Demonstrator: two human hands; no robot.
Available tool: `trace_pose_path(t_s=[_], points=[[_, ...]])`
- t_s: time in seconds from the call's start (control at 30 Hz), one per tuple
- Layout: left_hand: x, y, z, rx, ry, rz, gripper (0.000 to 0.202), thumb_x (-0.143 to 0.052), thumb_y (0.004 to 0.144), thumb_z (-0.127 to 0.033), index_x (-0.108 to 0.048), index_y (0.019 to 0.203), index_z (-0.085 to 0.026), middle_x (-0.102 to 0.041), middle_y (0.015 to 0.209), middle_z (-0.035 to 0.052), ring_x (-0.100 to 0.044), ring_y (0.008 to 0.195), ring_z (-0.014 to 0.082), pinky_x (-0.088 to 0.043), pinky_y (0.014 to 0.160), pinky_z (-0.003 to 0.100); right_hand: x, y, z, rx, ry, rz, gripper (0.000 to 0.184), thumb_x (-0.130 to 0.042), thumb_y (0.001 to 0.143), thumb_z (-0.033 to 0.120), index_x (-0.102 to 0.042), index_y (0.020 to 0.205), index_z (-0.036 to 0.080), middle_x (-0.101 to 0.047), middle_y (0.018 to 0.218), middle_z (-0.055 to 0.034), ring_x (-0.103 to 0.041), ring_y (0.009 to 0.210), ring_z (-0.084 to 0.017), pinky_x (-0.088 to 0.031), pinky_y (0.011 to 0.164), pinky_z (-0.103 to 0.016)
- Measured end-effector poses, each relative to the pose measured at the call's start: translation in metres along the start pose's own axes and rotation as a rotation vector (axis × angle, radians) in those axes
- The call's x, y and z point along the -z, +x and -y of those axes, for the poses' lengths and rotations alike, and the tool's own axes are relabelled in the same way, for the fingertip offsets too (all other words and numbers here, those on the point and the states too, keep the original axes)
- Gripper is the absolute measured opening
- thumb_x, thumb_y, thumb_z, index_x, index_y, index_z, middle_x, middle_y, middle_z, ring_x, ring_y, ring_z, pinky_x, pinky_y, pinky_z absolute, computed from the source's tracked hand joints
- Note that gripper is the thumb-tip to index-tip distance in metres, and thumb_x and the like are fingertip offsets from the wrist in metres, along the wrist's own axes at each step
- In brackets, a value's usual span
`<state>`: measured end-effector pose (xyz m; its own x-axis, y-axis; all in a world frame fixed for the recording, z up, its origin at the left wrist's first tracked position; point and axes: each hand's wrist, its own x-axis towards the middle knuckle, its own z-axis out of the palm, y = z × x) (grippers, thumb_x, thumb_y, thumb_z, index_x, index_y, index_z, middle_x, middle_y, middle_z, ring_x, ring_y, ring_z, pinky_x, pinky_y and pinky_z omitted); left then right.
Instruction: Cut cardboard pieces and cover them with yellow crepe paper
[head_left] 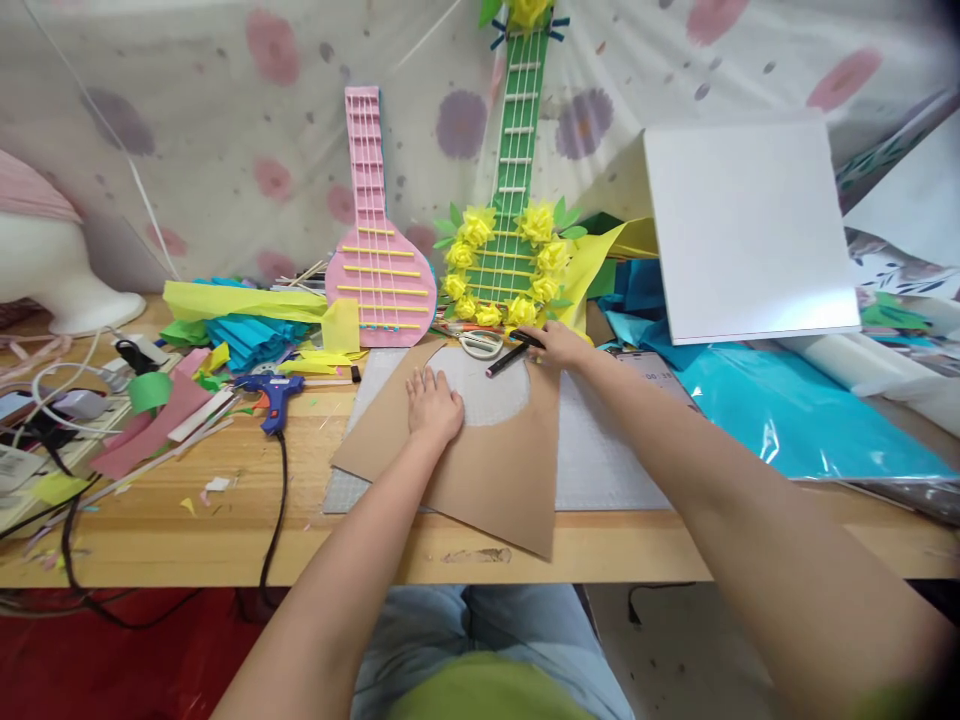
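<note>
Brown cardboard (pixel 499 480), stiff and flat with a round opening, lies askew on a grey mat (pixel 607 465), and the left hand (pixel 435 403) on it, fingers slightly spread, seems to keep it from sliding. At the cardboard's far right corner, the right hand (pixel 561 346) bunches its fingers at a slim black object (pixel 529 339), though I cannot tell whether they pinch it. Behind the cardboard stand a pink guitar (pixel 381 265) and a green guitar (pixel 514 235) ringed with crinkled yellow flowers (pixel 553 257).
</note>
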<state>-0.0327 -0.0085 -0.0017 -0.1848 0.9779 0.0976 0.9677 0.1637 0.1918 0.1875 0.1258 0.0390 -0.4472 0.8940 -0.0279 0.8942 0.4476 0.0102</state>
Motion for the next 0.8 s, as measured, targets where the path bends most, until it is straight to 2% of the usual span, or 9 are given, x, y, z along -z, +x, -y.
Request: trace_pose_path(t_s=[0.23, 0.47, 0.57, 0.67, 0.73, 0.8], points=[[0.001, -0.001, 0.004, -0.075, 0.005, 0.016, 0.056, -0.029, 0.083, -0.027, -0.039, 0.134, -0.006, -0.030, 0.145, 0.0138, -0.017, 0.136, 0.0317, -0.013, 0.111, 0.044, 0.001, -0.001, -0.015, 0.019, 0.024, -0.055, 0.052, -0.041, 0.086, 0.039, -0.037, 0.136, 0.026, -0.050, 0.101, -0.0123, -0.049, 0.099, -0.026, -0.038, 0.085, -0.033], [0.003, 0.000, 0.007, -0.090, 0.000, 0.015, 0.055, -0.030, 0.083, -0.024, -0.039, 0.133, -0.006, -0.030, 0.145, 0.0153, -0.018, 0.135, 0.0314, -0.014, 0.110, 0.043, -0.014, -0.008, -0.013, -0.082, -0.013, -0.070, 0.056, -0.040, 0.087, 0.040, -0.030, 0.138, 0.019, -0.053, 0.109, -0.0167, -0.049, 0.104, -0.028, -0.036, 0.088, -0.037], [0.002, 0.000, 0.010, -0.097, -0.009, -0.009, 0.054, -0.032, 0.082, -0.023, -0.040, 0.132, -0.005, -0.030, 0.144, 0.0176, -0.022, 0.134, 0.0305, -0.017, 0.110, 0.043, -0.014, -0.013, -0.004, -0.108, -0.024, -0.163, 0.052, -0.043, 0.086, 0.040, -0.040, 0.132, 0.015, -0.053, 0.112, -0.0176, -0.047, 0.107, -0.028, -0.035, 0.090, -0.036], [0.003, -0.001, 0.011, -0.128, -0.024, -0.059, 0.052, -0.034, 0.082, -0.022, -0.041, 0.131, -0.005, -0.031, 0.143, 0.0190, -0.025, 0.134, 0.0295, -0.020, 0.109, 0.044, -0.010, -0.025, 0.012, -0.106, 0.017, -0.230, 0.038, -0.038, 0.088, 0.036, -0.051, 0.117, 0.015, -0.059, 0.107, -0.0140, -0.052, 0.102, -0.025, -0.038, 0.084, -0.032], [0.005, -0.005, 0.007, -0.189, -0.040, -0.093, 0.050, -0.034, 0.082, -0.021, -0.043, 0.129, -0.005, -0.031, 0.143, 0.0186, -0.026, 0.133, 0.0285, -0.020, 0.109, 0.044, -0.009, -0.034, 0.022, -0.107, 0.041, -0.152, 0.031, -0.036, 0.089, 0.032, -0.056, 0.108, 0.017, -0.064, 0.099, -0.0109, -0.057, 0.092, -0.022, -0.040, 0.077, -0.029], [0.006, -0.013, -0.004, -0.277, -0.068, -0.097, 0.048, -0.034, 0.083, -0.022, -0.045, 0.127, -0.006, -0.033, 0.143, 0.0169, -0.027, 0.133, 0.0272, -0.018, 0.110, 0.042, -0.011, -0.041, 0.029, -0.103, 0.031, -0.102, 0.030, -0.036, 0.088, 0.029, -0.059, 0.103, 0.017, -0.064, 0.101, -0.0114, -0.058, 0.093, -0.022, -0.040, 0.076, -0.029]])
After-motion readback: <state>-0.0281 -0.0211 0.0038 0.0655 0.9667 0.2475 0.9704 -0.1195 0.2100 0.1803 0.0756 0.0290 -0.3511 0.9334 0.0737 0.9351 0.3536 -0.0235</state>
